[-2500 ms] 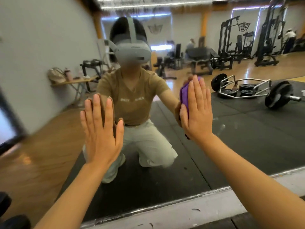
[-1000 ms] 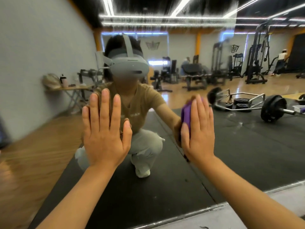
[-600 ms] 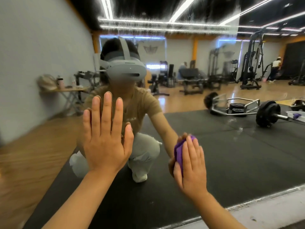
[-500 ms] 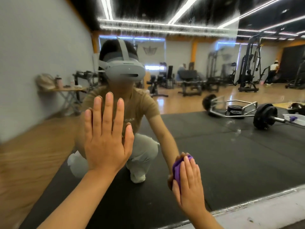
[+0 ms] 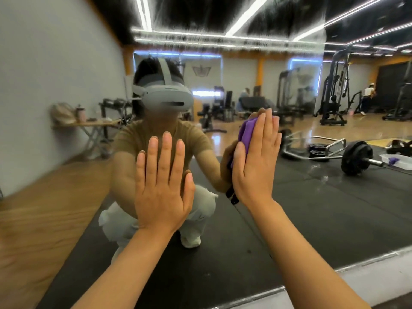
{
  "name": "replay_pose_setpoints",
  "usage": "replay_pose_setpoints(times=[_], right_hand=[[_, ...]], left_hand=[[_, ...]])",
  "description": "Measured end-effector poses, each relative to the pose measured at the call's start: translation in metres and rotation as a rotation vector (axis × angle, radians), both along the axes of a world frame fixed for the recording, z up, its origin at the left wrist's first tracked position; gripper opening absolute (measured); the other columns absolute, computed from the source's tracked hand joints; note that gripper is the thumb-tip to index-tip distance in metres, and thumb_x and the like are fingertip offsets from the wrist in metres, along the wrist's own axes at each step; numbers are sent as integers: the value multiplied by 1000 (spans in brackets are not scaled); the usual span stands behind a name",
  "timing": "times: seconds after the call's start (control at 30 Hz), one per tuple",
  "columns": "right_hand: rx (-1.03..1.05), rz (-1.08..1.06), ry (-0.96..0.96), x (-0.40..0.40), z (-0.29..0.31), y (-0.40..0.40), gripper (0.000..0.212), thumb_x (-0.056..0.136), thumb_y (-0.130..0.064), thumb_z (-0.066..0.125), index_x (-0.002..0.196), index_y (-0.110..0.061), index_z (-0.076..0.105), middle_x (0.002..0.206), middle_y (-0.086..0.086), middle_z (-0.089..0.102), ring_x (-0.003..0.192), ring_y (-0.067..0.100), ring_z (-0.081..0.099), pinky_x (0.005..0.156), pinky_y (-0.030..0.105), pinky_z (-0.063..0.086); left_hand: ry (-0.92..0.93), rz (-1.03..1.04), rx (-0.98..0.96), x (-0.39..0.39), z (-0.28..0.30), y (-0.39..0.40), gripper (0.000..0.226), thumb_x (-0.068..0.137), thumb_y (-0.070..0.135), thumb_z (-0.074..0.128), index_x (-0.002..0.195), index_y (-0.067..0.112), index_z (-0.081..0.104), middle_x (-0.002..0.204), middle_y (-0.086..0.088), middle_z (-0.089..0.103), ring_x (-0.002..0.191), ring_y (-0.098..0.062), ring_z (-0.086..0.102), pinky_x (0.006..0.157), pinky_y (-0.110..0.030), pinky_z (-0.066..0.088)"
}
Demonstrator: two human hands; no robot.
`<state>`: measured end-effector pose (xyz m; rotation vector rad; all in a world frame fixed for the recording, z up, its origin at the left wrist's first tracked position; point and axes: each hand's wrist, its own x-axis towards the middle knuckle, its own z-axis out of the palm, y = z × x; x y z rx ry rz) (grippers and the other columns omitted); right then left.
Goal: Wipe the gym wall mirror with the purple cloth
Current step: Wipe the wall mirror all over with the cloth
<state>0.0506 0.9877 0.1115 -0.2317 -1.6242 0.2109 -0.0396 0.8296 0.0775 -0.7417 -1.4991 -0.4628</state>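
Head view: purple cloth (image 5: 247, 133) bunched flat against the mirror (image 5: 334, 197) under right hand (image 5: 256, 166), fingers straight, together, pressing. Soft, light, likely slides easily; palm pressure holds it best. Left hand (image 5: 163, 186) flat on glass, fingers straight.

Most of the purple cloth (image 5: 247, 132) was hidden behind the flat right hand (image 5: 256, 161), only its left edge showing. The mirror (image 5: 334, 208) ran past the frame's edges. A small tray (image 5: 395, 161) reflected far right held something purple, perhaps another cloth.
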Motion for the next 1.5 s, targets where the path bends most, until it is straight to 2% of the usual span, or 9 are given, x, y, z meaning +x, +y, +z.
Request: replay_pose_setpoints(times=[0.13, 0.37, 0.57, 0.7, 0.8, 1.07, 1.17, 1.33, 1.5], right_hand=[[123, -50, -62, -1, -56, -1, 62, 106, -28, 31, 159, -4, 11, 167, 8, 8, 156, 25, 3, 127, 44, 3], [247, -66, -305, 20, -153, -1, 61, 111, -37, 23, 161, -10, 1, 170, 5, -2, 156, 24, 4, 127, 39, 4], [314, -56, -295, 16, -97, -5, 61, 111, -35, 24, 161, -9, 0, 169, 6, -5, 156, 24, 0, 127, 39, 2], [274, -54, -165, -2, -5, -21, 61, 105, -25, 36, 157, 1, 15, 165, 17, 15, 154, 23, 4, 127, 40, 5], [185, -29, -48, -14, 17, -31, 60, 104, -23, 36, 156, 2, 17, 164, 19, 19, 154, 21, 5, 127, 40, 4], [381, -66, -279, -1, -157, -30, 61, 110, -34, 27, 162, -12, 5, 170, 3, 3, 156, 25, 8, 127, 42, 6], [371, -93, -319, 3, -181, -30, 61, 111, -36, 25, 162, -12, 3, 170, 3, 1, 156, 22, 5, 127, 40, 4], [400, -41, -305, 3, -147, -31, 60, 111, -33, 28, 161, -11, 6, 170, 3, 3, 156, 23, 7, 127, 38, 6], [280, -13, -172, -16, -28, -47, 60, 107, -27, 34, 158, -1, 15, 166, 9, 10, 156, 21, 1, 127, 39, 4]], left_hand=[[-19, -11, -10, 1, 0, -2, 59, 103, 30, 39, 156, 6, 32, 163, -17, 22, 153, -31, 15, 126, -43, 3], [-78, -85, -38, 8, 2, -7, 59, 102, 27, 42, 156, 5, 32, 164, -16, 22, 153, -32, 17, 127, -43, 6], [-123, -123, -123, 12, 7, -23, 64, 99, 22, 47, 158, 8, 28, 167, -13, 18, 155, -28, 13, 127, -42, 6], [-129, -86, -138, 7, 2, -37, 65, 99, 26, 49, 159, 12, 27, 167, -11, 17, 155, -26, 13, 126, -42, 5], [-141, -63, -138, 1, -4, -46, 65, 100, 31, 45, 159, 12, 26, 168, -11, 16, 155, -25, 12, 126, -43, 3], [-86, -65, -134, -10, -13, -47, 61, 103, 31, 40, 158, 9, 26, 167, -13, 17, 155, -27, 12, 126, -45, 5], [-80, -61, -141, -12, -13, -46, 60, 103, 30, 39, 158, 9, 26, 167, -12, 16, 156, -26, 11, 126, -45, 6], [-95, -84, -177, -10, -13, -50, 60, 104, 31, 37, 158, 8, 27, 167, -13, 15, 155, -28, 12, 126, -46, 8], [-138, -117, -235, -9, -11, -58, 64, 103, 33, 37, 160, 9, 19, 169, -11, 8, 156, -26, 7, 127, -45, 5]])
